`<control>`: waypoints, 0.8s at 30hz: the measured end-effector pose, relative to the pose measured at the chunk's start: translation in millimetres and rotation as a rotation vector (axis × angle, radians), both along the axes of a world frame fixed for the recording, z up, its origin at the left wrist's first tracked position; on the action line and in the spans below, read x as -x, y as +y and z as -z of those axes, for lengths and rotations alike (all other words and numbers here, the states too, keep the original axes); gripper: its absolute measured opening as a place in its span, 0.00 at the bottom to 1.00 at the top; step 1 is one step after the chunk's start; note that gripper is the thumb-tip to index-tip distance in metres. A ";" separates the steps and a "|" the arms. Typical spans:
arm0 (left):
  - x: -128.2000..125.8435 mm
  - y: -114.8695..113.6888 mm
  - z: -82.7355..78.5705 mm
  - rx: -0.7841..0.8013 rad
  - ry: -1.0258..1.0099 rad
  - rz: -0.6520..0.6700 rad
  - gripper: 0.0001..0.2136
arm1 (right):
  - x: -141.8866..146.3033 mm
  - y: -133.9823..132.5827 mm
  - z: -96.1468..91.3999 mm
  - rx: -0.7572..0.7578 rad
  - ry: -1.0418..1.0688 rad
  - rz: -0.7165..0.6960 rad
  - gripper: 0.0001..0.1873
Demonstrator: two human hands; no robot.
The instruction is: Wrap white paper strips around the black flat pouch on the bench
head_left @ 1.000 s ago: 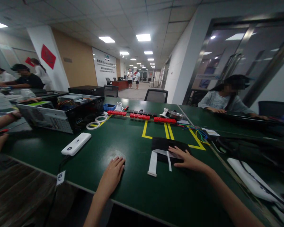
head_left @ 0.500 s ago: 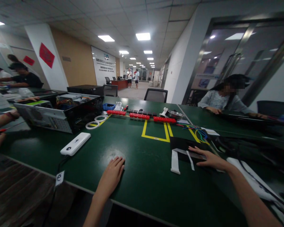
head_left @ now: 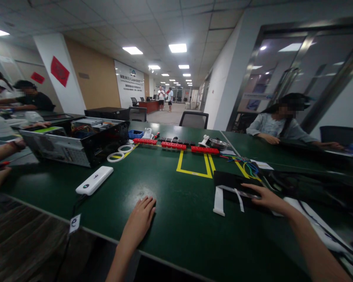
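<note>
My left hand (head_left: pixel 140 219) lies palm down on the green tabletop (head_left: pixel 176 219), fingers stretched out, holding nothing. On the right, my right hand (head_left: pixel 266 199) grips the near edge of a thin black panel (head_left: pixel 228 179), fingers on top and thumb at the edge. A wide white ribbon cable (head_left: pixel 219 201) and a narrower white ribbon strip (head_left: pixel 239 200) hang from the panel's near side onto the table. Part of the panel is hidden under my right hand.
An opened computer case (head_left: pixel 59 145) stands at left, near another person's hands. A white power bank (head_left: pixel 94 180), two white rings (head_left: pixel 115 156), red holders (head_left: pixel 173 145), yellow tape (head_left: pixel 194 173) and coloured wires (head_left: pixel 250 166) lie about. A person (head_left: pixel 282 121) sits at right.
My right hand has shifted slightly right and closed on the panel's edge; the panel is tipped up a little with its ribbons. My left hand stays in place.
</note>
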State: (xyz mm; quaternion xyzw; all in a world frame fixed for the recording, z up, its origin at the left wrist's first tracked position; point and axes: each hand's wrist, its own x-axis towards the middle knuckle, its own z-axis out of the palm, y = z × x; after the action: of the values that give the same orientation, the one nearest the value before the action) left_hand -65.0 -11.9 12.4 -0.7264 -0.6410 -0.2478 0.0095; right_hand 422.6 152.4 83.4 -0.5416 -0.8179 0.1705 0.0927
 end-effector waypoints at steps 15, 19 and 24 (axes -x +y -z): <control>-1.8 1.2 0.9 -0.031 -0.003 0.023 0.16 | 3.0 -24.7 -27.2 -0.420 -0.313 0.663 0.18; -2.3 1.7 0.8 -0.012 0.016 0.016 0.16 | -23.0 -31.5 -27.8 -0.478 -0.221 0.879 0.24; -3.0 1.4 -0.3 -0.011 0.041 0.015 0.16 | -41.7 -38.2 -24.0 -0.649 -0.257 0.829 0.25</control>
State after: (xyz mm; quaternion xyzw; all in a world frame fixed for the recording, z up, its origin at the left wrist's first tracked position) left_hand -62.0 -10.5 12.7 -0.7361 -0.6337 -0.2366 0.0247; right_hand 464.3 114.2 107.4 -0.7789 -0.5512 -0.2093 0.2138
